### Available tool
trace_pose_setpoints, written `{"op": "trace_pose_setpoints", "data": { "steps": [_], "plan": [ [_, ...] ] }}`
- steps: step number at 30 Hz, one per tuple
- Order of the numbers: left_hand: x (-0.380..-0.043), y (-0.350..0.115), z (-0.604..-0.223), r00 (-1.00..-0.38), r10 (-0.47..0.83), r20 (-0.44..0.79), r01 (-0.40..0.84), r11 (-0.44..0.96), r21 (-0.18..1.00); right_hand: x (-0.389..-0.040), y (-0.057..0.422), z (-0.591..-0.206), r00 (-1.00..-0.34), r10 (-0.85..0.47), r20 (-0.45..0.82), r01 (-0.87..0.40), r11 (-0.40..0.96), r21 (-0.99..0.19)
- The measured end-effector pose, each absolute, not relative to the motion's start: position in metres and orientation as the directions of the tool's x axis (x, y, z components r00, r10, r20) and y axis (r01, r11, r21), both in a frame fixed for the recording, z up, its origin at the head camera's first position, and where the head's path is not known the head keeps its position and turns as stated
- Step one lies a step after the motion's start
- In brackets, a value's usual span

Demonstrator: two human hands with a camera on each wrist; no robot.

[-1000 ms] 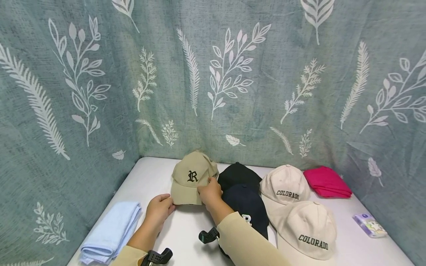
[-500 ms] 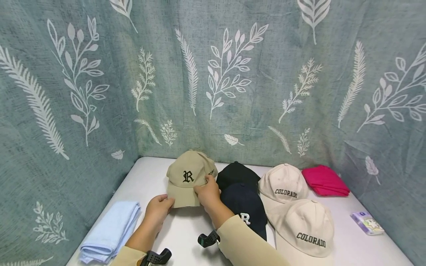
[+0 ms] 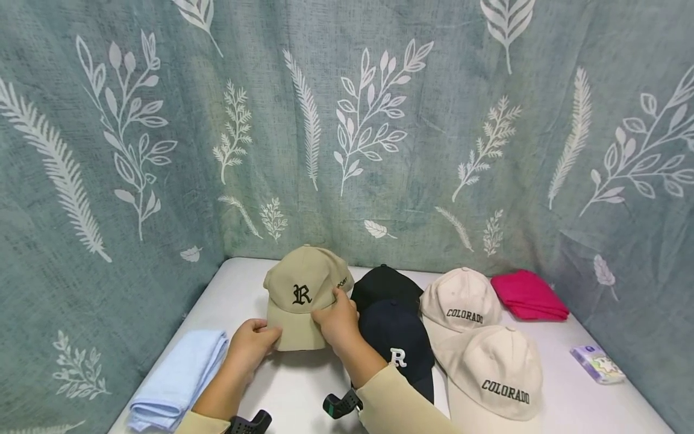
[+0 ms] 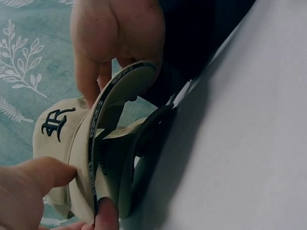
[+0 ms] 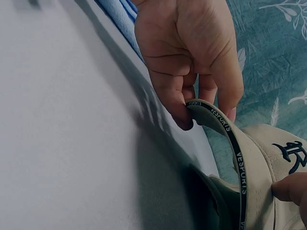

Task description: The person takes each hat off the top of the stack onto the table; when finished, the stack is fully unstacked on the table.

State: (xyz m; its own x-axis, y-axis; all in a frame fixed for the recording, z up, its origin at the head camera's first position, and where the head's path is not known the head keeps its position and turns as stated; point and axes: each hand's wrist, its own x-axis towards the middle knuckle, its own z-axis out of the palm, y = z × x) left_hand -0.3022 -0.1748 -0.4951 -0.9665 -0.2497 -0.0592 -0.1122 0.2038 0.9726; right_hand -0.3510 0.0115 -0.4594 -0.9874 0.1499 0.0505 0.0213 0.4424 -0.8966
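Observation:
A khaki baseball cap (image 3: 320, 271) with a black R on its front is held by both hands, brim toward me, at the back left of the table. My left hand (image 3: 250, 349) pinches the brim's left corner. My right hand (image 3: 338, 322) grips the right side of the brim, thumb on top. The left wrist view shows the brim (image 4: 91, 143) edge-on, a finger beneath it and the thumb above. Under that brim a second curved dark edge (image 4: 151, 120) shows; I cannot tell whether it belongs to another cap.
Right of the hands lie a black cap (image 3: 386, 283) and a navy cap (image 3: 393, 331), overlapping. Two cream COLORADO caps (image 3: 461, 295) overlap beyond them. A folded red cloth (image 3: 528, 295), a small purple packet (image 3: 597, 363) and a folded blue towel (image 3: 179, 377) lie near the sides.
The khaki cap has moved left and toward me, its brim coming lower in view. Both hands keep hold of it. The other caps stay where they were.

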Motion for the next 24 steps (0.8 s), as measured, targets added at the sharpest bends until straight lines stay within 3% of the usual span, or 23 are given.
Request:
{"op": "trace_pose_setpoints", "data": {
  "steps": [8, 15, 24],
  "plan": [
    [-0.290, -0.182, -0.489, -0.973, -0.213, -0.091, -0.142, 0.240, 0.960, -0.333, 0.018, -0.453, -0.996, 0.058, 0.066, -0.033, 0.447, -0.894],
    [-0.279, -0.187, -0.492, -0.986, -0.116, -0.116, -0.140, 0.225, 0.964, -0.317, 0.029, -0.454, -0.995, 0.001, 0.103, -0.085, 0.554, -0.828],
    [-0.266, -0.196, -0.492, -0.984, -0.099, -0.150, -0.170, 0.236, 0.957, -0.296, 0.039, -0.455, -0.993, -0.069, 0.096, -0.118, 0.529, -0.840]
  ]
}}
